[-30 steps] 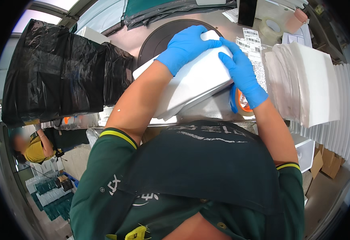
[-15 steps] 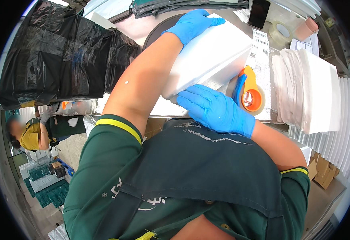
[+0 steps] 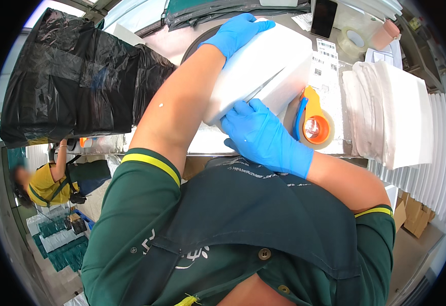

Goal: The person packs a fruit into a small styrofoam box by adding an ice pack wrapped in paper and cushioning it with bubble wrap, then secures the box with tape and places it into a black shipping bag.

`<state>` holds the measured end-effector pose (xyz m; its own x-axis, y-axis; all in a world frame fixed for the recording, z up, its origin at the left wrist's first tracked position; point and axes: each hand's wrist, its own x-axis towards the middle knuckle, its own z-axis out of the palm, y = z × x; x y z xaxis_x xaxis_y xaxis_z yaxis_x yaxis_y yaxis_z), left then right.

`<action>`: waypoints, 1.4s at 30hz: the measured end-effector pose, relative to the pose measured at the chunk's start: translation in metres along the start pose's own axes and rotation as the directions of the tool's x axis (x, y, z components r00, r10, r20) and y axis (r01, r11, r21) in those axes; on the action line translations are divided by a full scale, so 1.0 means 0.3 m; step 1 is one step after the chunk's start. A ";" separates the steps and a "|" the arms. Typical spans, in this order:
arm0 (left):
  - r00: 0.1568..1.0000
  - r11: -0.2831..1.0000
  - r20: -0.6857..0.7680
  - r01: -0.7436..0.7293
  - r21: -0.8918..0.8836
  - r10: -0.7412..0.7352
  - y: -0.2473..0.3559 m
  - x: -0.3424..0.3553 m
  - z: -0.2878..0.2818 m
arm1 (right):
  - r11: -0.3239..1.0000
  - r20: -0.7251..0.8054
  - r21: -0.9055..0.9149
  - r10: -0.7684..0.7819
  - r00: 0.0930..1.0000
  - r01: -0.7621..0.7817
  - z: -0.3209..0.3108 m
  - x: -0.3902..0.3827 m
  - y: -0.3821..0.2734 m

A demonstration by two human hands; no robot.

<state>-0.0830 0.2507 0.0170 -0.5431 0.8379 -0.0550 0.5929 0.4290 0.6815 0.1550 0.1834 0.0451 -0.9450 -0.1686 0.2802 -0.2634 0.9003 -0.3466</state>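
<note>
A white foam box (image 3: 261,56) lies at an angle on a dark round disc (image 3: 192,51), with a narrow seam showing along its near side. My left hand (image 3: 233,35), in a blue glove, grips the box over its upper left part, fingers bent at the far end. My right hand (image 3: 264,135), also gloved, has its fingers curled against the near lower end of the box, its thumb partly hidden. Right of that hand rests an orange and blue tape dispenser (image 3: 312,115). A strip of printed labels (image 3: 326,51) lies beyond it.
Black-wrapped bundles (image 3: 65,81) stand left, stacked white foam sheets (image 3: 394,117) right. A phone (image 3: 324,18), tape roll (image 3: 351,41) and pink object (image 3: 386,34) sit at the back of the steel table (image 3: 202,148). A co-worker (image 3: 49,181) in yellow stands at the left.
My right hand moved from the box's far right to its near lower end; its fingers have since curled in. My left hand moved up and back. The box shifted farther away, then slightly left.
</note>
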 end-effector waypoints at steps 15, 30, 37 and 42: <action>0.999 0.999 -0.041 -0.033 0.029 0.034 0.080 -0.115 0.023 | 0.985 -0.198 0.171 0.032 0.980 0.002 0.006 -0.139 0.102; 0.999 0.998 -0.035 0.032 0.056 -0.030 0.161 -0.168 0.059 | 0.321 -0.273 0.943 0.899 0.343 -0.091 0.061 -0.204 0.440; 0.972 0.978 0.135 0.201 -0.065 -0.191 0.166 -0.087 0.055 | 0.259 -0.218 0.963 0.910 0.353 -0.073 0.035 -0.220 0.467; 0.992 0.994 0.097 0.089 -0.066 -0.083 0.114 -0.118 0.050 | 0.192 -0.114 0.971 0.892 0.437 -0.139 -0.019 -0.264 0.415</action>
<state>-0.0346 0.2407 0.0313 -0.5300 0.8283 -0.1817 0.5016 0.4790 0.7204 0.1983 0.3111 -0.0152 -0.6257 0.7754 -0.0844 -0.1078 -0.1932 -0.9752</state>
